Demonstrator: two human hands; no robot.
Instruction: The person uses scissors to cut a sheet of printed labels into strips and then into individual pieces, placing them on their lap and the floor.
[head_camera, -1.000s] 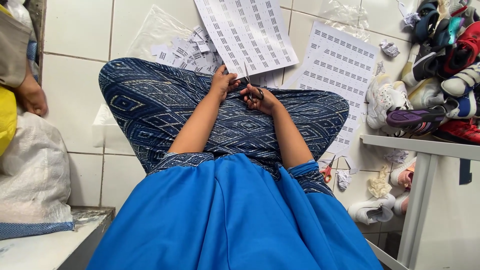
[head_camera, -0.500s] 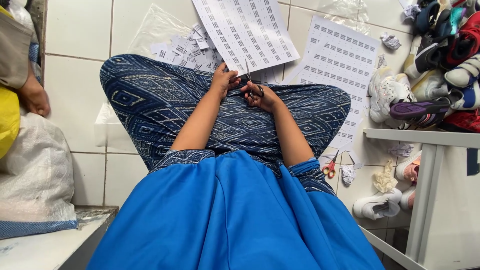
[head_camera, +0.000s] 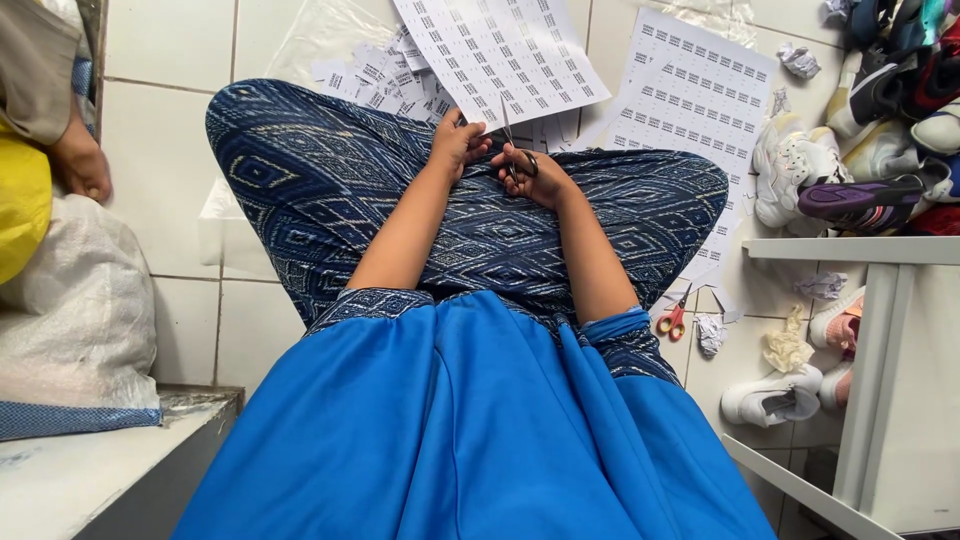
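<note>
I sit cross-legged in blue patterned trousers and a blue top. My left hand (head_camera: 458, 140) pinches the near edge of a white printed label sheet (head_camera: 505, 50) that stretches away over the floor. My right hand (head_camera: 535, 172) grips dark-handled scissors (head_camera: 512, 150), their blades pointing up into that sheet's edge. Both hands rest close together above my lap.
A second printed sheet (head_camera: 700, 95) and cut paper slips (head_camera: 365, 80) lie on the white tiles. Red-handled scissors (head_camera: 672, 318) lie by my right knee. Shoes (head_camera: 880, 90) pile at the right above a white shelf frame (head_camera: 880, 330). Another person's hand (head_camera: 80, 165) and a white sack (head_camera: 70, 310) are at the left.
My hands and the sheet stay nearly still. The view has shifted slightly, with the shoes and shelf sliding a little to the right.
</note>
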